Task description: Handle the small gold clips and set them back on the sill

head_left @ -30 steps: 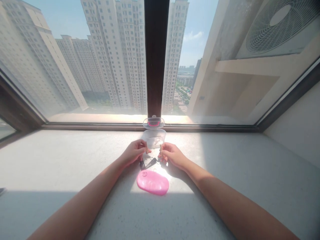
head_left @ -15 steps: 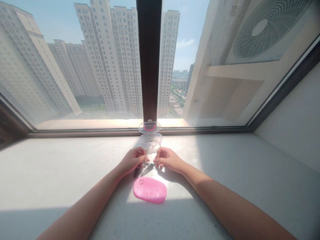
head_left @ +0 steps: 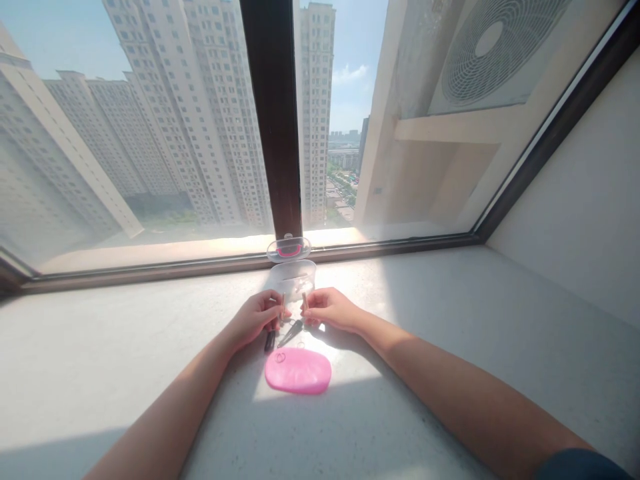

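My left hand (head_left: 260,313) is closed in a pinch on a slim, upright hair clip (head_left: 283,305), brownish and small. Opposite it, my right hand (head_left: 330,309) pinches a similar slim hair clip (head_left: 305,302). Between and below the hands lies a grey snap hair clip (head_left: 290,333). A black clip (head_left: 270,341) rests under my left fingers. Closer to me is a pink oval lid (head_left: 300,373) with thin dark rings (head_left: 280,358), probably small hair ties, on its left end. Behind the hands stands a clear plastic box (head_left: 295,270), partly hidden, with small things inside.
The box's clear lid part with a pink handle (head_left: 289,251) is raised against the window frame (head_left: 280,133). All this sits on a white speckled sill (head_left: 450,333), partly in bright sun. A white wall (head_left: 575,233) closes off the right side.
The view has tilted and turned slightly to the right, so everything sits somewhat further left. Both hands keep their pinch on the slim clips, with little movement relative to the box.
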Action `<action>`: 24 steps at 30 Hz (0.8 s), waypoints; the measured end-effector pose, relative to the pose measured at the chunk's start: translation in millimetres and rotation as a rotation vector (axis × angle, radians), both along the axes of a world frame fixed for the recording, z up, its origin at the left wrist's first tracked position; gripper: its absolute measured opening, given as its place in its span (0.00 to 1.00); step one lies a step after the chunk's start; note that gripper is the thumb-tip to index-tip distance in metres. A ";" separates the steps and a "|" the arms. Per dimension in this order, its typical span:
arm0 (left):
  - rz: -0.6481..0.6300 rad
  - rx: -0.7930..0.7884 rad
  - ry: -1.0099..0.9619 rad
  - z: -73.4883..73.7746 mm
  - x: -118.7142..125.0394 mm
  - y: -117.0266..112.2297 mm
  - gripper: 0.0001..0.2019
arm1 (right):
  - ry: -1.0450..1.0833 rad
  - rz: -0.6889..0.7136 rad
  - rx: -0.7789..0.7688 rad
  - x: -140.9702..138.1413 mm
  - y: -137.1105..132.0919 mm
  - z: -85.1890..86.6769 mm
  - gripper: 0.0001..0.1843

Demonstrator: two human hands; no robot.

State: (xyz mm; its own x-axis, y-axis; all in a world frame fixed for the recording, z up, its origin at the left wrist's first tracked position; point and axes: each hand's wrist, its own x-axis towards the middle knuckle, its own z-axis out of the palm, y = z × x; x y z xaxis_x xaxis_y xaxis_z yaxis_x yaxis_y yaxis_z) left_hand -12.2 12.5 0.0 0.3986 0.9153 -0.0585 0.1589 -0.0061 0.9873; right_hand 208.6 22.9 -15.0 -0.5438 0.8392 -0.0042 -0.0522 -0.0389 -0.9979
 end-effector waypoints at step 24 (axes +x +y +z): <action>-0.035 -0.022 0.000 -2.4 0.1 -0.3 0.06 | -0.021 0.021 0.014 0.8 -0.8 3.6 0.10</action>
State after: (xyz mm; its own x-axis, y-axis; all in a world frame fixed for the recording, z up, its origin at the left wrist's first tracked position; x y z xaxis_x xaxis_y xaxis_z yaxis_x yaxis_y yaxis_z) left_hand -12.1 12.2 -2.5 0.4304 0.8992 -0.0789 0.1594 0.0104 0.9872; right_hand 209.4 22.1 -11.3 -0.5611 0.8277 -0.0041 -0.0305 -0.0256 -0.9992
